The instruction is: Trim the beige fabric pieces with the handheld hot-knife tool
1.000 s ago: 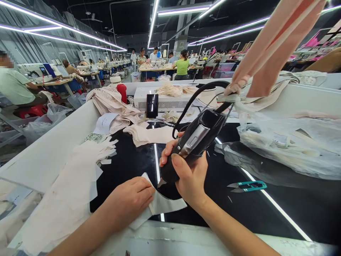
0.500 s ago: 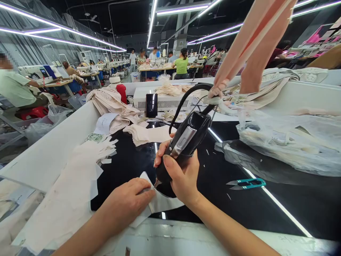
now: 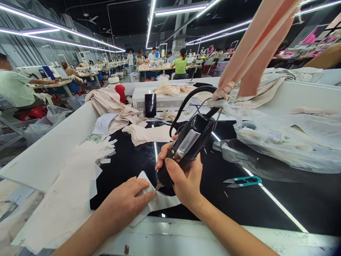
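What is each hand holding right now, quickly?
Left hand: open, pressing flat on the pale fabric piece.
Right hand: closed around the black corded cutting tool, tip at the fabric's edge.

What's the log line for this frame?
left hand: pressing pale fabric piece flat | right hand: gripping black corded handheld cutter, tip at fabric edge | teal thread snips: untouched

L hand (image 3: pixel 128 202), R hand (image 3: pixel 186 179), both bare, forearms (image 3: pixel 87 234) bare too, fingers (image 3: pixel 144 196) slim, R thumbnail (image 3: pixel 169 163) rounded, natural
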The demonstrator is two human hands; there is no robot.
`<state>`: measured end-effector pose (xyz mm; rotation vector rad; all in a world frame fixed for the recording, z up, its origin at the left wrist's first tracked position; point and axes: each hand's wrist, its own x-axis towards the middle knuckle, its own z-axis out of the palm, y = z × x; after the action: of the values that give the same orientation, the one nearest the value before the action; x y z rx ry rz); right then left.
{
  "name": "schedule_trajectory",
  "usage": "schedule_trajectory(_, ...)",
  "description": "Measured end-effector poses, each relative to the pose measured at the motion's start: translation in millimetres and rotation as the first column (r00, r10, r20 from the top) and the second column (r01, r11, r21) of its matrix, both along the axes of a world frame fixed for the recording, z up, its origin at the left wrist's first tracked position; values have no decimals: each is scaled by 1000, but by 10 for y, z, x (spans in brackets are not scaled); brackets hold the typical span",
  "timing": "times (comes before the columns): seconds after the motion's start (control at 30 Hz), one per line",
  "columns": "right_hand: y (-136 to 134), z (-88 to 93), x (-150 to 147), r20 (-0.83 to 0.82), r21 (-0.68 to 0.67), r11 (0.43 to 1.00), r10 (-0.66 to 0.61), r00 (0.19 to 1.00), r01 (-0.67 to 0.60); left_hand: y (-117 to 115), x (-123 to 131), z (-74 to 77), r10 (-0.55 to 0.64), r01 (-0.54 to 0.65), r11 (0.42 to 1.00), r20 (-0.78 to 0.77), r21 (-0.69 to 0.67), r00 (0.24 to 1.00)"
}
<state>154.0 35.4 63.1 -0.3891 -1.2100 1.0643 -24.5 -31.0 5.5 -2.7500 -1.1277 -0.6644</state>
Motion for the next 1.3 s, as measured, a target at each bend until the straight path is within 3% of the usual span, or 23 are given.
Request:
schedule_trajectory(0.17,-19,70,50,29,-30,999,-14,999,15,0,-39,14,3,-3,1000,-15,-7,1000)
schedule_trajectory(0.33,-75,102,267,13,-14,994,-109,994,109,-19,44,103,-7,3,997,51,81,999)
schedule_trajectory(0.5,-146,17,430,36,8,993,-119,992,119,-47,289,175,-27,31,999,155,-19,988)
schedule_trajectory(0.63,-188,-3,456,40,4,990,-138,990,138,-57,398,105,-20,29,998,155,-55,988)
schedule_trajectory(0.8,-230,27,442,36,-17,989,-143,989,144,-104,361,17,-4,11,998,121,-61,993)
schedule_trajectory(1.3,-217,25,413,-5,-25,994,-107,994,107,-199,333,-9,24,-15,997,113,-78,993)
